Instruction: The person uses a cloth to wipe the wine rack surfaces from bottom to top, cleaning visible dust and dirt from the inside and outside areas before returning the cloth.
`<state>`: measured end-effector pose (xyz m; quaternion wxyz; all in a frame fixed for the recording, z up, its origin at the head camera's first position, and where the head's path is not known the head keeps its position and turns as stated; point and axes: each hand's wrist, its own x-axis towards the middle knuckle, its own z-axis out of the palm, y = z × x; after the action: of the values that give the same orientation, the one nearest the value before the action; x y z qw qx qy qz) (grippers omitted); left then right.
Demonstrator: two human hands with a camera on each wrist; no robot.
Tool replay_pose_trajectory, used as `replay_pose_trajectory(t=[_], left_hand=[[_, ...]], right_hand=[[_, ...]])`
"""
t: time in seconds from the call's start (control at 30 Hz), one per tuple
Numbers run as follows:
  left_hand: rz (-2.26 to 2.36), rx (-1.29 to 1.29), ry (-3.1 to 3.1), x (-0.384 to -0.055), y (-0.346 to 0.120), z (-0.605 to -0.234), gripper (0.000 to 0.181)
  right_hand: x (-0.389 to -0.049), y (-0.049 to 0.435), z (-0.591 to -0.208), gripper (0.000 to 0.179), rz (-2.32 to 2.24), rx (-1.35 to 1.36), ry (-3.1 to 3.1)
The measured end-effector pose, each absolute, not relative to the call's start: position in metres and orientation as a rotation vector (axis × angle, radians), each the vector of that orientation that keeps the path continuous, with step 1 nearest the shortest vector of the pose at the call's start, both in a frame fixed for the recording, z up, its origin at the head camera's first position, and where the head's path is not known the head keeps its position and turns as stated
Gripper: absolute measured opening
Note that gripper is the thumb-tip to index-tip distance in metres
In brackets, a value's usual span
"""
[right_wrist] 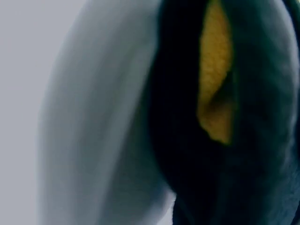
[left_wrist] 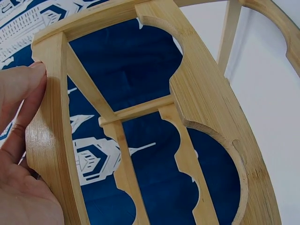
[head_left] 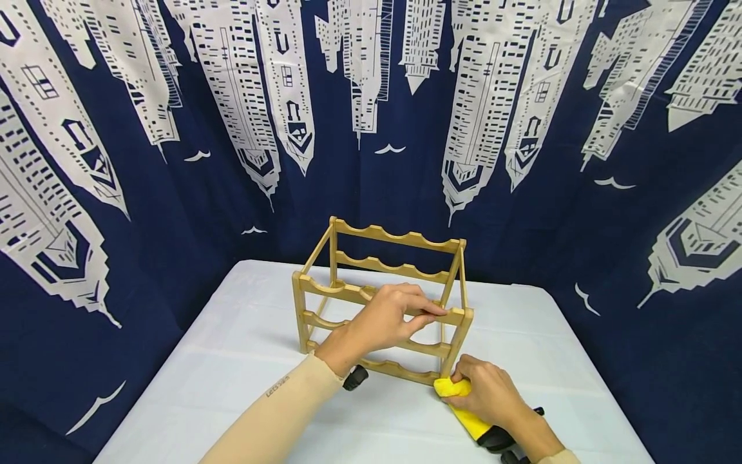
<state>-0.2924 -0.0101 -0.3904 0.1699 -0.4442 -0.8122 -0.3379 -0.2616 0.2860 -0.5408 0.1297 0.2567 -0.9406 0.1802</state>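
Note:
A light wooden wine rack [head_left: 458, 341] with scalloped rails stands on the table. My left hand [head_left: 394, 316] grips its top front rail near the right corner. In the left wrist view, the thumb and fingers of that hand [left_wrist: 28, 197] lie along one side of the wooden rail [left_wrist: 51, 126]. Down at the foot of the front right post, my right hand [head_left: 487, 390] pinches a yellow cloth [head_left: 472, 422] with a black end. The cloth's front tip is right at the post's base. Close up in the right wrist view, fuzzy yellow cloth [right_wrist: 215, 61] shows between blurred dark folds.
A white-covered table [head_left: 232, 386] carries the rack. Behind and on both sides hangs a navy curtain [head_left: 359, 180] printed with white buildings and birds. Small black devices [head_left: 355, 377] show beside both wrists.

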Motion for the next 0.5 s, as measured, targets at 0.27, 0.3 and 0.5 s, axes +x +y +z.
replay_pose_trajectory(t=[0.27,0.3,0.5], left_hand=[[-0.937,-1.286,-2.280,-0.291,-0.009,-0.394,0.022],[-0.939,-1.283,-2.279,-0.291,-0.009,-0.394,0.022],[-0.934,-1.269,-2.261,-0.291,-0.011,-0.393,0.023]], right_hand=[[-0.255,0.291,-0.539,0.050,0.541,0.854,-2.333],[-0.257,0.292,-0.535,0.051,0.553,0.873,-2.277],[-0.266,0.291,-0.499,0.044,0.764,0.954,-2.045]])
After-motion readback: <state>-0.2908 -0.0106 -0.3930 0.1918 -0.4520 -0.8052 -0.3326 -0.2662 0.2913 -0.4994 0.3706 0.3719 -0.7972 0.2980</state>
